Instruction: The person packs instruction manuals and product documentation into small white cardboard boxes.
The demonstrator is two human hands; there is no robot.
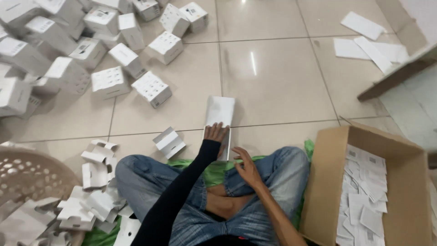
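— One flat white carton blank [219, 114] lies on the tiled floor [277, 77] just past the knees; the left hand [215, 133] presses it, fingers spread, gripping nothing.

— And the right hand [248, 167]?

— Loosely open, empty, touching the blank's near edge. On glossy tile it could skid.

— Room?

— Open ahead; folded boxes [109, 82] crowd the left, a cardboard box [364, 191] of slips hems in the right.

A brown cardboard carton [327, 182] stands open on the tiled floor, with flat white sheets [366, 196] inside. Far left of the carton, folded white boxes [109, 50] lie heaped. A pale perforated basket [27, 173] sits at the opposite edge. Behind the carton, loose white sheets [364, 45] lie scattered.
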